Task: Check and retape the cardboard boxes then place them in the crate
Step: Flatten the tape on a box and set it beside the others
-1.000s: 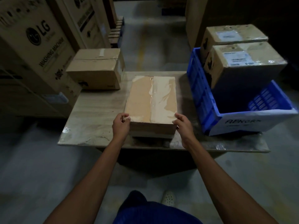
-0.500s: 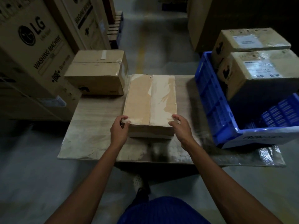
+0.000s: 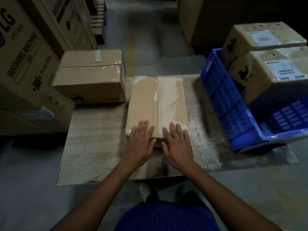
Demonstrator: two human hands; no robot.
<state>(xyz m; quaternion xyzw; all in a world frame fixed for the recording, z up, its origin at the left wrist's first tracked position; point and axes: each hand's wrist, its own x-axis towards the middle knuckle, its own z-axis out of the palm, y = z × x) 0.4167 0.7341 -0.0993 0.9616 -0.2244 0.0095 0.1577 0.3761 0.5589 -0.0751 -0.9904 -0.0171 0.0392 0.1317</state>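
A flat cardboard box (image 3: 156, 100) with clear tape along its centre seam lies in the middle of the low table (image 3: 93, 147). My left hand (image 3: 140, 142) and my right hand (image 3: 176, 144) lie flat, fingers straight, on the box's near end, one on each side of the seam. A taller taped box (image 3: 91, 75) stands at the table's back left. The blue crate (image 3: 228, 105) sits on the right of the table and holds two labelled boxes, the nearer (image 3: 270, 72) and the farther (image 3: 260, 39).
Large washing-machine cartons (image 3: 25, 60) stand against the left edge of the table. A big dark carton (image 3: 208, 19) rises behind the crate. A concrete aisle runs away behind the table. My foot (image 3: 145, 189) is under the table's near edge.
Both hands let go of the box's near corners and came inward onto its top, now lying flat beside the seam. The camera came closer and tilted down.
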